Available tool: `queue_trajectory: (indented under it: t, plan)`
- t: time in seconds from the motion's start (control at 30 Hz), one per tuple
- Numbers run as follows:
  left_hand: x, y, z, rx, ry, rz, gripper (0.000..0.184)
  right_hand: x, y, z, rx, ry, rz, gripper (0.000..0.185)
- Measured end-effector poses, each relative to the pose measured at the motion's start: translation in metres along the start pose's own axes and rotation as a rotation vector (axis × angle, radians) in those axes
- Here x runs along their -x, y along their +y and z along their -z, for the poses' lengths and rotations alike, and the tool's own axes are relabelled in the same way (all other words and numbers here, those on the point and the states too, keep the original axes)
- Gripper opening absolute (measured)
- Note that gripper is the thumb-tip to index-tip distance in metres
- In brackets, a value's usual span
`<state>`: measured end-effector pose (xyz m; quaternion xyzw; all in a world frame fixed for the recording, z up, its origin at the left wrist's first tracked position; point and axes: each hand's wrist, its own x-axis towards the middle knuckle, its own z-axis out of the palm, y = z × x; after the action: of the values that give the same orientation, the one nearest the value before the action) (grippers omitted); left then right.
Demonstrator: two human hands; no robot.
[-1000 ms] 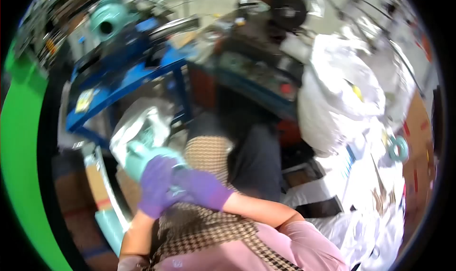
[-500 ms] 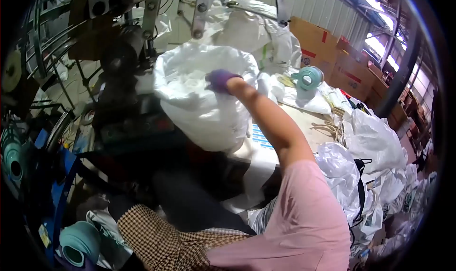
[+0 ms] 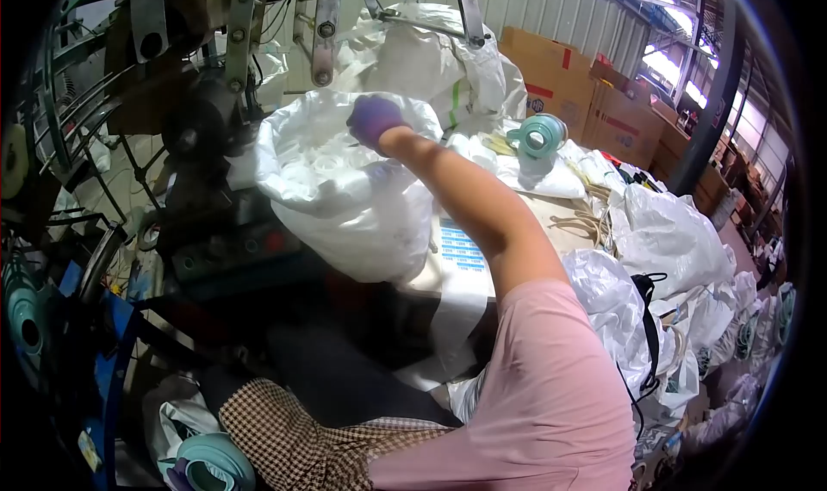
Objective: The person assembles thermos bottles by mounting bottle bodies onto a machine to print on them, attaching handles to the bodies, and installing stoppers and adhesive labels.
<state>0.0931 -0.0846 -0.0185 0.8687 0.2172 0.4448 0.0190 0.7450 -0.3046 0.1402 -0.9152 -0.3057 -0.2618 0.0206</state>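
Observation:
My right hand (image 3: 376,121), in a purple glove, is over the mouth of a large white sack (image 3: 353,224). Its fingers are bent together over whitish pieces (image 3: 332,159) inside; anything between them is too small to make out. At the bottom left, my left hand (image 3: 179,475), also in a purple glove, grips the edge of a teal hollow part (image 3: 214,461) beside my checked apron (image 3: 280,426). Only a little of that hand shows.
Another teal part (image 3: 539,136) sits on the table by a sheet of blue labels (image 3: 461,248). Cardboard boxes (image 3: 551,73) stand behind. White bags (image 3: 663,233) lie at the right; metal linkage arms (image 3: 326,26) hang above the sack. A blue frame (image 3: 108,388) is at the left.
Both hands were together on the teal part; then my right hand reached over the sack, where it has moved slightly up. My left hand stays low with the part. The view has turned right.

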Motion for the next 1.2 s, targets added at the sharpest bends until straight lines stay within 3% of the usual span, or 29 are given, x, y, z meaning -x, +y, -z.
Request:
queue_trajectory:
  t: [0.03, 0.07, 0.1, 0.17, 0.23, 0.3, 0.4, 0.47, 0.5, 0.6, 0.67, 0.73, 0.8, 1.0, 1.07, 1.13, 1.17, 1.2]
  plan:
    - [0.002, -0.001, 0.0, 0.001, -0.021, -0.006, 0.062, 0.002, -0.002, 0.0, 0.029, 0.124, 0.022, 0.019]
    - [0.016, -0.014, -0.007, 0.098, -0.066, 0.134, 0.065, 0.006, -0.013, 0.024, 0.052, 0.035, -0.014, 0.02]
    - [0.027, -0.025, -0.014, 0.189, -0.098, 0.277, 0.067, 0.01, -0.021, 0.035, 0.031, 0.144, 0.045, 0.017]
    - [0.024, -0.018, -0.009, 0.263, -0.092, 0.309, 0.068, 0.022, -0.04, 0.044, -0.014, 0.357, 0.163, 0.012]
    - [0.014, -0.001, -0.007, 0.426, -0.071, 0.37, 0.07, 0.056, -0.088, 0.033, -0.623, 0.574, 0.399, 0.009]
    - [-0.007, 0.016, -0.005, 0.406, -0.046, 0.276, 0.065, 0.121, -0.163, 0.048, -1.009, 0.411, 0.621, 0.008]
    - [-0.031, 0.024, 0.001, 0.187, -0.036, 0.03, 0.052, 0.211, -0.264, 0.052, -1.436, 0.048, 0.777, 0.016]
    - [0.011, -0.028, -0.026, 0.406, -0.217, 0.47, 0.115, 0.253, -0.316, 0.066, -1.593, -0.138, 0.897, 0.025]
    - [-0.003, -0.007, -0.02, 0.184, -0.188, 0.342, 0.115, 0.268, -0.335, 0.074, -1.629, -0.212, 0.975, 0.034]
    - [-0.017, -0.023, -0.028, 0.26, -0.294, 0.108, 0.13, 0.299, -0.387, 0.073, -1.761, -0.148, 1.021, 0.032]
    - [-0.015, -0.01, -0.025, 0.661, -0.294, 0.426, 0.129, 0.3, -0.39, 0.062, -1.558, -0.342, 1.017, 0.031]
    - [-0.013, -0.017, -0.029, 0.658, -0.327, 0.268, 0.127, 0.301, -0.391, 0.058, -1.366, -0.452, 0.974, 0.028]
    - [-0.005, -0.021, -0.042, 0.693, -0.377, 0.262, 0.127, 0.311, -0.393, 0.058, -1.202, -0.485, 0.891, 0.023]
    - [-0.012, -0.005, -0.046, 0.621, -0.41, 0.26, 0.124, 0.322, -0.393, 0.054, -1.196, -0.469, 0.597, 0.016]
    - [-0.015, 0.006, -0.042, 0.645, -0.438, 0.307, 0.119, 0.319, -0.391, 0.04, -1.264, -0.614, 0.666, 0.018]
    - [-0.023, 0.012, -0.041, 0.287, -0.459, 0.019, 0.11, 0.307, -0.374, 0.043, -1.061, -0.54, 0.958, 0.024]
    - [-0.029, 0.014, -0.041, 0.109, -0.462, -0.13, 0.106, 0.314, -0.372, 0.036, -1.146, -0.546, 0.96, 0.025]
    - [-0.032, 0.028, -0.045, -0.002, -0.392, -0.133, 0.087, 0.318, -0.366, 0.032, -1.228, -0.551, 0.966, 0.025]
